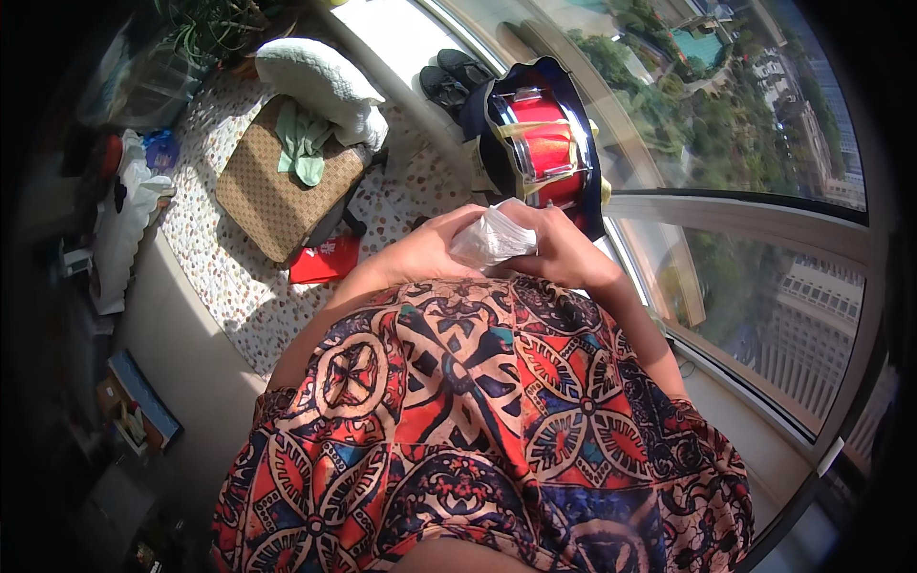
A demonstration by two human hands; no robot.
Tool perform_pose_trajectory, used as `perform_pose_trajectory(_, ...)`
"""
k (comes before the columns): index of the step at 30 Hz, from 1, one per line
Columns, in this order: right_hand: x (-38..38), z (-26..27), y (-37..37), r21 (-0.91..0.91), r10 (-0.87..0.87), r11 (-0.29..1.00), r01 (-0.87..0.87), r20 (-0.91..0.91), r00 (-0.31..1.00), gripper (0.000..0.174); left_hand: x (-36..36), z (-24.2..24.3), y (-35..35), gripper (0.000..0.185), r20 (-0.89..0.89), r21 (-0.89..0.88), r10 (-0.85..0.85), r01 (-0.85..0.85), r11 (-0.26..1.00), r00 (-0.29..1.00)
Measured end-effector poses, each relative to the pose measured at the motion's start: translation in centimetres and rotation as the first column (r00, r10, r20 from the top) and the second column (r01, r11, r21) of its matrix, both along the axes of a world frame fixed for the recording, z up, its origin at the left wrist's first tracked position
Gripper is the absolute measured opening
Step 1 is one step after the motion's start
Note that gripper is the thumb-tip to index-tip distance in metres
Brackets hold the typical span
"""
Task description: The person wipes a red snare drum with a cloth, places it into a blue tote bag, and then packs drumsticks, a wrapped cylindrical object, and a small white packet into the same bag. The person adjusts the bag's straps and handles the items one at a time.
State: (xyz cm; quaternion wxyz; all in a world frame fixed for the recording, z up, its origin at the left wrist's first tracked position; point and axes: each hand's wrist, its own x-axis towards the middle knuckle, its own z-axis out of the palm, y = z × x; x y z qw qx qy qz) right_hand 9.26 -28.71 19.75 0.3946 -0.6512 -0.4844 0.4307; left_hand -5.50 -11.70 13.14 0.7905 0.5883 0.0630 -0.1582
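Both hands meet in front of the patterned shirt (pixel 458 387), around a crumpled white bundle (pixel 494 236) of thin plastic or tissue. My left hand (pixel 437 240) grips its left side, and my right hand (pixel 559 236) holds its right side. Several fingertips are hidden behind the bundle. Just beyond my right hand stands a red drum (pixel 548 140) with metal rims, inside an unzipped dark blue bag (pixel 483 111) with pale straps.
A brown patterned suitcase (pixel 265 193) on the pebble-patterned floor (pixel 200 165) carries a green cloth (pixel 304 150) and a white quilted cushion (pixel 315 71). Beside it lies a red bag (pixel 326 261) bearing writing. Black shoes (pixel 451 79) sit near the window frame (pixel 738 215). Plants (pixel 208 29) stand far left.
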Motion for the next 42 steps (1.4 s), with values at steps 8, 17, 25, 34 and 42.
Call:
perform_pose_trajectory(8,0.2,0.3,0.9,-0.152,0.211,0.974,-0.166,0.362,0.908,0.036,0.2,2.0,0.1,0.077,0.011,0.170,0.010,-0.012,0.985,1.000)
perform_pose_trajectory(17,2.9,0.9,0.4,0.180,0.095,0.966,-0.183,0.411,0.907,0.028,1.0,0.9,0.5,0.080,-0.006,-0.062,0.139,-0.139,0.988,0.990)
perform_pose_trajectory(25,1.0,-0.2,1.3,0.081,-0.118,0.993,0.090,0.492,0.863,0.023,1.5,-0.1,-0.9,0.047,-0.056,-0.046,0.331,-0.333,0.942,0.942)
perform_pose_trajectory(34,1.2,-1.7,1.7,0.215,-0.507,0.826,0.521,-0.121,0.853,0.097,1.6,0.9,0.7,0.054,-0.023,-0.255,0.654,-0.637,0.727,0.756)
perform_pose_trajectory(42,-1.9,-5.5,3.8,0.081,-0.506,0.794,0.602,-0.460,0.730,0.031,1.6,0.5,-0.8,0.044,-0.195,-0.351,0.686,-0.703,0.619,0.701)
